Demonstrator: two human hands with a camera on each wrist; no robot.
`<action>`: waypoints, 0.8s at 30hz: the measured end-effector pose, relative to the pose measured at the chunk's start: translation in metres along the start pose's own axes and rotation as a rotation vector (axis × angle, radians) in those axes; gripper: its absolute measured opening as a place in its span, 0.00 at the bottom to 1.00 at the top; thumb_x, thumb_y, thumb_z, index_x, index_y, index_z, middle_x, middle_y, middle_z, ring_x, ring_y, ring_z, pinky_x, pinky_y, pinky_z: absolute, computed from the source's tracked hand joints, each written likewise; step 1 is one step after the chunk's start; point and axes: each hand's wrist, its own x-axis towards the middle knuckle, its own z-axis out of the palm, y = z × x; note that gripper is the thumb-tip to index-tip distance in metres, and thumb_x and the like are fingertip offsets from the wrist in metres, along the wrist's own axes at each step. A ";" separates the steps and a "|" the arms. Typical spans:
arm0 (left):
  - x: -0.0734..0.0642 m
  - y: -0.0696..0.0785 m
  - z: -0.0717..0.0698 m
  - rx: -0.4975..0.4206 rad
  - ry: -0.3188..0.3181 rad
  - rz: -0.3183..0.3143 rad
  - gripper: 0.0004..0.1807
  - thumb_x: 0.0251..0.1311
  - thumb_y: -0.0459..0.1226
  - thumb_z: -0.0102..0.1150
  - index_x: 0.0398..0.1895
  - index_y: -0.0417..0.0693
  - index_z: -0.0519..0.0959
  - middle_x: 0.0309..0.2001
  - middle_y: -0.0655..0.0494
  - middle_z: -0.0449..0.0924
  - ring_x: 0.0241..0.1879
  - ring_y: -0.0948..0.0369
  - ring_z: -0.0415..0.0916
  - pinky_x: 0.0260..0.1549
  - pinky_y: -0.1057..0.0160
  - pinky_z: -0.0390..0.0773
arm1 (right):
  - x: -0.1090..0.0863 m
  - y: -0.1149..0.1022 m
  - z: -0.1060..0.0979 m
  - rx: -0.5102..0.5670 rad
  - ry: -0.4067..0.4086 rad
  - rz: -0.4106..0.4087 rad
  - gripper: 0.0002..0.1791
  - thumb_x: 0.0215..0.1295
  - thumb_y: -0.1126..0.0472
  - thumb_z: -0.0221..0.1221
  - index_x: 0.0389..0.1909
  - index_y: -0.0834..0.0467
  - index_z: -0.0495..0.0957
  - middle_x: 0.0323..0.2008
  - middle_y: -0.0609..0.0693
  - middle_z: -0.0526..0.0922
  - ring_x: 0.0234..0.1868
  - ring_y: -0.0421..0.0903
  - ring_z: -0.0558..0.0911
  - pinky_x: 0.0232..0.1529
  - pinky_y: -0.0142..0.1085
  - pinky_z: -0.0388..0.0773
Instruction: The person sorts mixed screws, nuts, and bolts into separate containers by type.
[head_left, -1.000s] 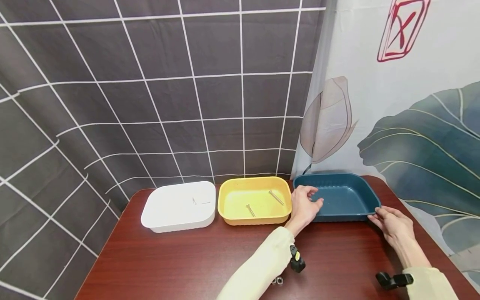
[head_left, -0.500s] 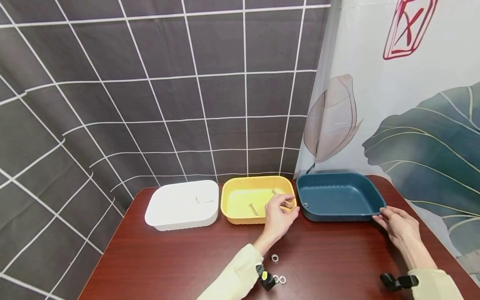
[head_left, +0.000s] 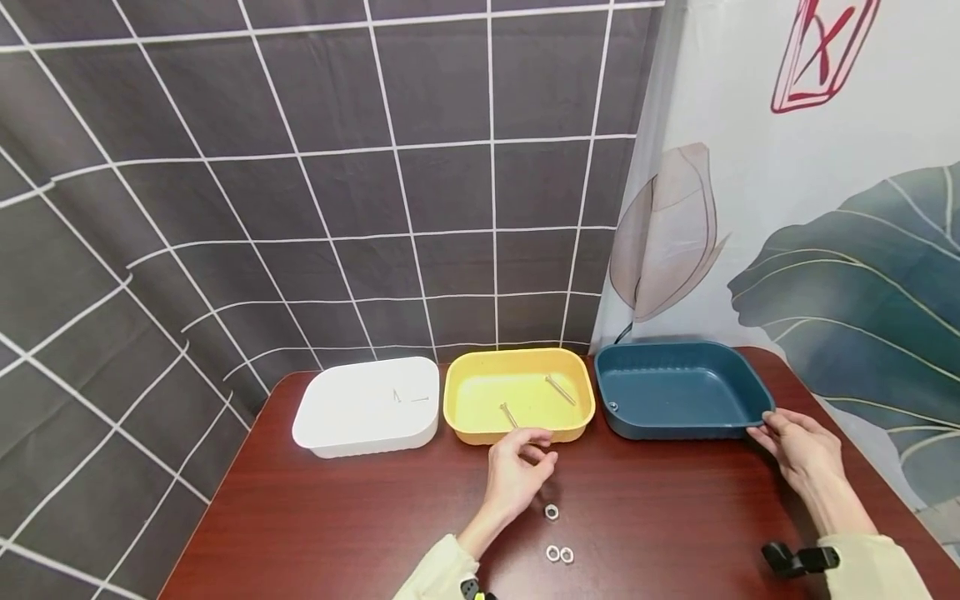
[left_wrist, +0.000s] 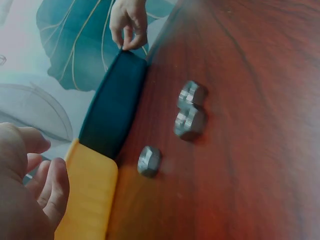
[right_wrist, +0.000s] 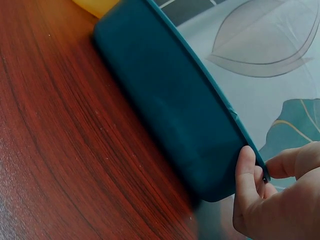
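My left hand (head_left: 517, 475) is in front of the yellow tray (head_left: 465, 435), its fingers loosely bent with nothing between them. Just right of that hand lies a single hex nut (head_left: 552, 512) on the table, and a pair of nuts (head_left: 560, 554) sits side by side nearer to me. At the right, my right hand (head_left: 806, 450) pinches the rim of the dark blue tray (head_left: 682, 432) at its near right corner, thumb and fingers on either side of the rim in the right wrist view. Inside that tray, a nut (head_left: 613, 407) rests by the left wall.
Two long bolts (head_left: 559, 389) lie apart in the yellow tray. A white tray (head_left: 352, 447) with two small screws (head_left: 419, 399) stands to its left. All three trays line up along the back of the reddish wooden table (head_left: 337, 517), before a tiled-pattern cloth (head_left: 442, 200).
My left hand has moved from over the blue tray, leftward past the yellow tray and back toward me. A nut now shows in the blue tray. My right hand keeps its grip on the rim.
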 end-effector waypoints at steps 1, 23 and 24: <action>-0.003 -0.001 -0.002 -0.001 0.000 0.001 0.13 0.50 0.23 0.70 0.40 0.38 0.85 0.35 0.44 0.84 0.27 0.62 0.82 0.26 0.75 0.82 | 0.000 0.000 0.000 -0.003 0.003 0.003 0.06 0.70 0.65 0.61 0.42 0.53 0.74 0.28 0.45 0.76 0.25 0.40 0.85 0.33 0.33 0.88; -0.036 -0.017 -0.013 0.012 -0.054 -0.074 0.16 0.47 0.21 0.70 0.40 0.39 0.85 0.35 0.48 0.83 0.27 0.66 0.80 0.18 0.75 0.81 | 0.000 -0.001 0.002 -0.023 0.008 -0.002 0.10 0.71 0.66 0.57 0.49 0.59 0.69 0.27 0.45 0.75 0.24 0.40 0.84 0.32 0.33 0.88; -0.037 -0.018 -0.013 0.021 -0.059 -0.069 0.16 0.46 0.22 0.70 0.40 0.39 0.85 0.35 0.48 0.83 0.27 0.66 0.80 0.20 0.75 0.81 | 0.001 -0.001 0.002 -0.026 0.007 -0.003 0.11 0.72 0.66 0.57 0.50 0.59 0.68 0.28 0.45 0.75 0.24 0.40 0.84 0.32 0.32 0.88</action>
